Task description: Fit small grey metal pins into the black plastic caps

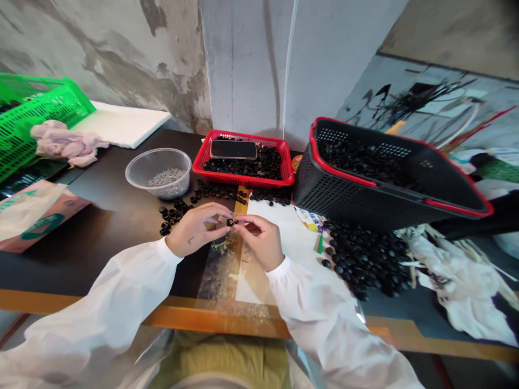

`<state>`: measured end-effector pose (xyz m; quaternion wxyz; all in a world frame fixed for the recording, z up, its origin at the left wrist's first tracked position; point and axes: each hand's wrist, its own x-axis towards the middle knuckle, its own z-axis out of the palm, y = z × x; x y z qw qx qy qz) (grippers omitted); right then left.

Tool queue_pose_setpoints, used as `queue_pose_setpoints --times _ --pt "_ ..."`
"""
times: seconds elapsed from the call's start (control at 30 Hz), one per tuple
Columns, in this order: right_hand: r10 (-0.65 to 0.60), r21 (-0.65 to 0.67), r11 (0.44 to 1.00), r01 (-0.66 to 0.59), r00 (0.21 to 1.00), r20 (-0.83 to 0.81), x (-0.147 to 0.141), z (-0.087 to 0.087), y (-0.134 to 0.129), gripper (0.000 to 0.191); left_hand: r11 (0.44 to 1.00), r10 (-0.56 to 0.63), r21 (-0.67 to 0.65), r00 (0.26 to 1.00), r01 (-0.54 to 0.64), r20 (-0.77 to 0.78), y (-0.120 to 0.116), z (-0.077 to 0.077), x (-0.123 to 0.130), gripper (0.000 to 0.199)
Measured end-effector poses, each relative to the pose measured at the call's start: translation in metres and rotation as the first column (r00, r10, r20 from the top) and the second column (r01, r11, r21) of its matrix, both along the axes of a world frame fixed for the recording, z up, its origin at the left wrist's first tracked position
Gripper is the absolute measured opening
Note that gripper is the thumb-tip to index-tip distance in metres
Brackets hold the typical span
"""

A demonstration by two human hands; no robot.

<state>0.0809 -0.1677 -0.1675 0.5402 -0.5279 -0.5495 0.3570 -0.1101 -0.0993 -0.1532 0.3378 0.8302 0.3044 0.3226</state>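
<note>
Between the fingertips of both hands is a small round black part (pixel 230 222), held just above the table. My left hand (pixel 194 228) pinches it from the left with thumb and forefinger. From the right, my right hand (pixel 263 240) has its thumb and forefinger pressed together at the part's edge; whether they grip a second tiny piece cannot be made out. Loose small black parts (pixel 172 213) lie beyond my left hand. A see-through plastic bowl (pixel 138 174) with many small grey metal pieces stands behind them. White paper (pixel 259 286) lies under my right hand.
A red basket (pixel 198 165) holds black parts and a phone (pixel 234 149). Right of it stands a large black basket (pixel 324 186), with a heap of black round caps (pixel 367 256) before it. A tissue box (pixel 52 219), green crate (pixel 65 108) and white cloth (pixel 466 286) flank the table.
</note>
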Motion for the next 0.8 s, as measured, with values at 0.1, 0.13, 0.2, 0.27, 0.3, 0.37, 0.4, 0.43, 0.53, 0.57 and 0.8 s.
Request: queue_pose_setpoints --times 0.1,0.13,0.2,0.27,0.3,0.37,0.4,0.43,0.53,0.57,0.8 --pt "-0.010 -0.001 1.000 0.010 1.000 0.000 0.002 0.000 0.000 0.018 0.987 0.039 -0.158 0.997 -0.029 0.061 0.000 -0.005 -0.002 0.030" --pt "-0.011 -0.001 1.000 0.011 1.000 0.005 0.002 -0.001 0.000 0.018 0.982 0.054 -0.186 0.996 -0.040 0.068 0.000 -0.006 -0.003 0.031" --pt "-0.005 0.002 1.000 0.005 1.000 0.011 0.001 -0.001 0.000 0.018 0.977 0.073 -0.205 0.994 -0.055 0.079 0.000 -0.008 -0.004 0.032" --pt "0.005 0.009 1.000 -0.005 1.000 0.007 0.000 -0.001 0.000 0.017 0.977 0.075 -0.204 0.994 -0.057 0.082 -0.001 -0.009 -0.005 0.033" --pt "0.011 0.012 1.000 -0.011 1.000 0.003 -0.001 -0.001 0.000 0.017 0.978 0.073 -0.200 0.994 -0.055 0.082 -0.001 -0.009 -0.005 0.033" --pt "0.017 0.014 1.000 -0.017 1.000 -0.003 -0.002 -0.001 0.000 0.018 0.980 0.065 -0.194 0.995 -0.049 0.078 -0.003 -0.008 -0.004 0.035" --pt "0.020 0.013 1.000 -0.020 1.000 -0.005 -0.002 -0.001 0.000 0.018 0.980 0.065 -0.192 0.995 -0.049 0.079 -0.003 -0.008 -0.003 0.036" --pt "0.023 0.010 1.000 -0.023 1.000 -0.006 -0.002 -0.001 0.000 0.018 0.980 0.069 -0.190 0.994 -0.052 0.081 -0.004 -0.007 -0.002 0.036" --pt "0.032 0.005 0.999 -0.032 0.999 -0.004 -0.002 -0.002 0.000 0.018 0.983 0.079 -0.173 0.993 -0.064 0.084 -0.005 -0.008 -0.001 0.036" --pt "0.035 0.003 0.999 -0.035 0.999 -0.001 -0.001 -0.002 0.000 0.019 0.984 0.081 -0.164 0.993 -0.067 0.083 -0.005 -0.008 -0.001 0.035" --pt "0.007 0.033 0.999 -0.007 1.000 -0.007 0.000 -0.001 0.000 0.017 0.988 0.131 -0.100 0.985 -0.120 0.113 -0.010 -0.015 -0.001 0.029"
